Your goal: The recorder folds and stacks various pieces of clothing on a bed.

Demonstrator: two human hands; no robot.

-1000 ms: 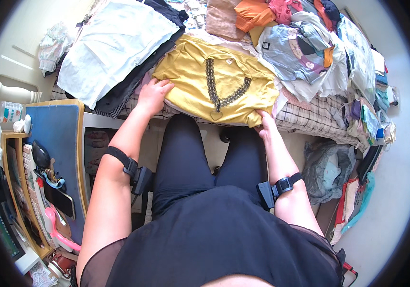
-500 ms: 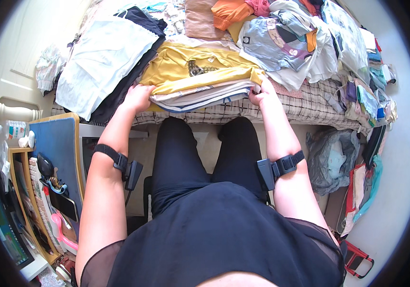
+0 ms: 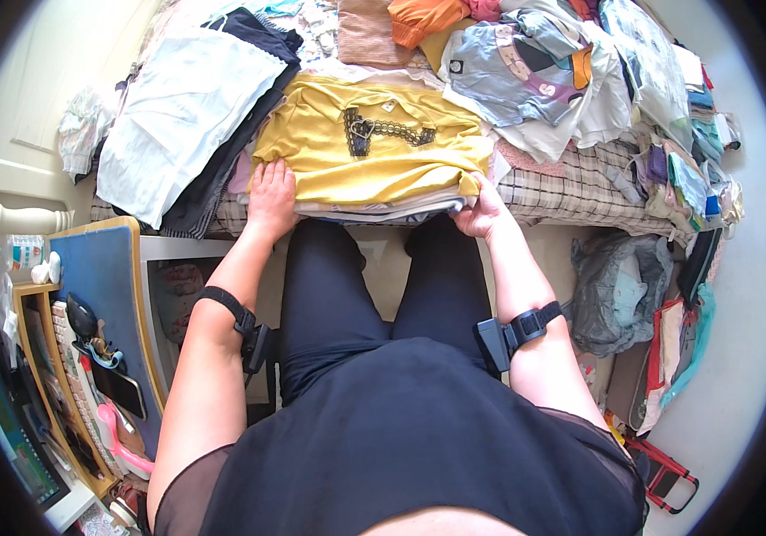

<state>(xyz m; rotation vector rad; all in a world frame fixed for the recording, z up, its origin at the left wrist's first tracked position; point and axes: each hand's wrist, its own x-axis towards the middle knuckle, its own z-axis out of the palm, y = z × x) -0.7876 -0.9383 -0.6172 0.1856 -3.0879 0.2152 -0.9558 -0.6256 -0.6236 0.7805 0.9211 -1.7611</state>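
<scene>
Heaps of clothing cover much of a bed [image 3: 539,201] dressed in a pale, dark-checked cloth, with white walls on both sides. At its near edge, in front of the person's knees, lies a mustard-yellow fabric top [image 3: 312,125] with black lace trim, spread over a flat stack of folded white and blue-edged garments [image 3: 383,213] whose edges show below its front hem. The left hand [image 3: 273,198] rests on the top's near left corner, fingers stretched out and side by side over the cloth; whether the thumb grips underneath cannot be told. The right hand [image 3: 483,211] has its fingers clamped on the near right corner, bunching the yellow cloth. To the left, a white strapped garment [image 3: 187,112] lies over black clothes [image 3: 264,37]; to the right sits a grey-blue printed garment [image 3: 495,76], with a bright orange cloth [image 3: 428,21] beyond. Below left, a blue-topped table [image 3: 102,259] with a wooden rim carries a black computer mouse [image 3: 81,313] and a dark phone [image 3: 122,391]. A crumpled grey plastic bag [image 3: 602,313] is below the bed's right side.
</scene>
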